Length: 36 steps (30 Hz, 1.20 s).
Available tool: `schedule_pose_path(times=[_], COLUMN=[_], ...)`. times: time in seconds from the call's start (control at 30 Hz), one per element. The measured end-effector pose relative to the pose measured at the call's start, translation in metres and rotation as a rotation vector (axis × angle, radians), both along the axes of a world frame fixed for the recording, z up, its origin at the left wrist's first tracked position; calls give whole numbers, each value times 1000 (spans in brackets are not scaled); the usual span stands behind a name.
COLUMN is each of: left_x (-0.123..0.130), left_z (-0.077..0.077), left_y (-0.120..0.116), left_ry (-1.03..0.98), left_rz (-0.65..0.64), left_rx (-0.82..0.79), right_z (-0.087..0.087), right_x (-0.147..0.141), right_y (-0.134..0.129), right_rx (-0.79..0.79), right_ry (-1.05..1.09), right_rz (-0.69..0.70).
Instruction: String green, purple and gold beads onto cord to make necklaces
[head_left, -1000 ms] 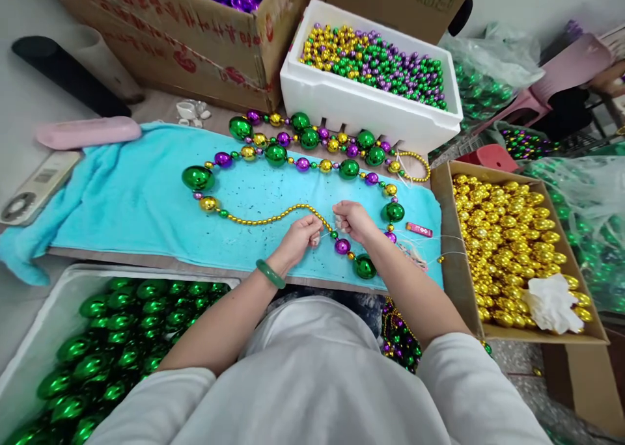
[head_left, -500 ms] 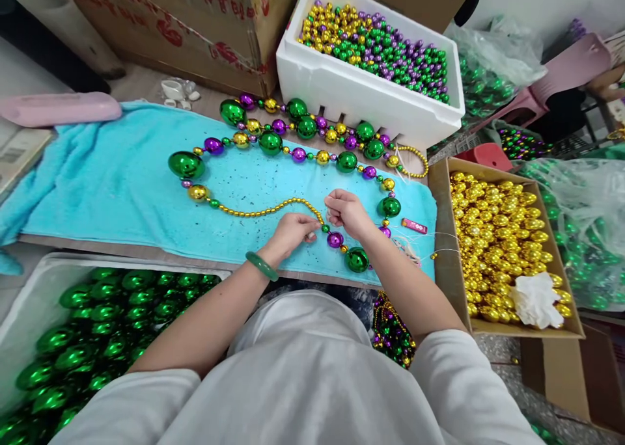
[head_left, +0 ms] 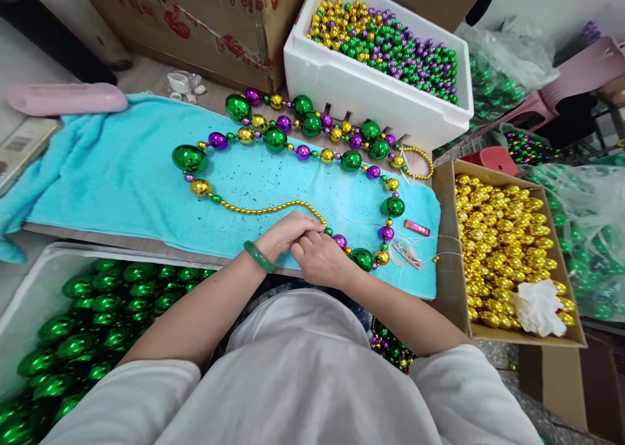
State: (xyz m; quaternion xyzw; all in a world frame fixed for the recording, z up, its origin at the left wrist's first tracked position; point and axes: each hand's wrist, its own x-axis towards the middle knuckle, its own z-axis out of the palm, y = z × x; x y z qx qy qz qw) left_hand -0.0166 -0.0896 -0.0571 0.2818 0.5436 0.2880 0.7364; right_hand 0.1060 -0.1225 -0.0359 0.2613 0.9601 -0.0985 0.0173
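Note:
A large bead necklace point(head_left: 351, 161) of green, purple and gold balls lies in a loop on a turquoise towel point(head_left: 146, 201), with a run of small gold beads point(head_left: 258, 211) along its near side. At the end of that run, my left hand point(head_left: 288, 232), a green bangle on its wrist, pinches the string. My right hand point(head_left: 319, 257) is closed and pressed against the left fingers; whatever it grips is hidden. Just right of the hands are a purple ball point(head_left: 338, 241) and a big green ball point(head_left: 361, 259) of the same necklace.
A second bead necklace point(head_left: 311, 125) lies behind. A foam box point(head_left: 371, 80) of small beads stands at the back, a carton point(head_left: 444, 237) of gold beads at right, and a tub point(head_left: 39, 276) of green balls at left. A lighter point(head_left: 416, 228) and tweezers-like tool point(head_left: 407, 253) lie nearby.
My right hand has come down and left, from above the string to against my left hand. My left hand still pinches the same spot. The view has shifted slightly.

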Motion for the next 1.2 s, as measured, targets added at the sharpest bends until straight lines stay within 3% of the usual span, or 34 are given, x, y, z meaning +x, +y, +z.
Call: schedule_pose_path(times=[0.1,0.2,0.33,0.47,0.53,0.6,0.67,0.7,0.8,0.87,1.0,1.2], left_x=[-3,-8,-14,-21,-25,-29,-30,-31,-28,-27,-25,-25], left_z=[-3,-5,-5,-10,-13,-15,-14,-13,-11,-9,-9,-13], left_y=[0,-1,0,0,-1,0,1,2,6,8,9,10], left_ry=[-1,44,157,206,181,148,130,129,160,202,292,273], left_rz=[-45,-131,-266,-280,-280,-291,-304,-311,-318,-317,-303,-271], left_rx=[-26,16,181,371,444,524,607,645,757,839,954,936], right_z=[-4,-2,0,10,19,24,19,14,-11,-27,-43,-46], right_x=[-4,-7,-12,0,15,33,47,52,53,47,38,36], right_y=[-6,-6,-13,-13,4,33,66,80,102,103,99,101], right_rx=[94,92,101,62,2,-78,-271,-500,-1253,-1570,-1813,-1852], right_ry=[-141,-200,-206,-81,91,288,451,452,424,473,529,414], right_rz=[80,123,147,182,111,-167,-562,-670,-737,-704,-654,-549])
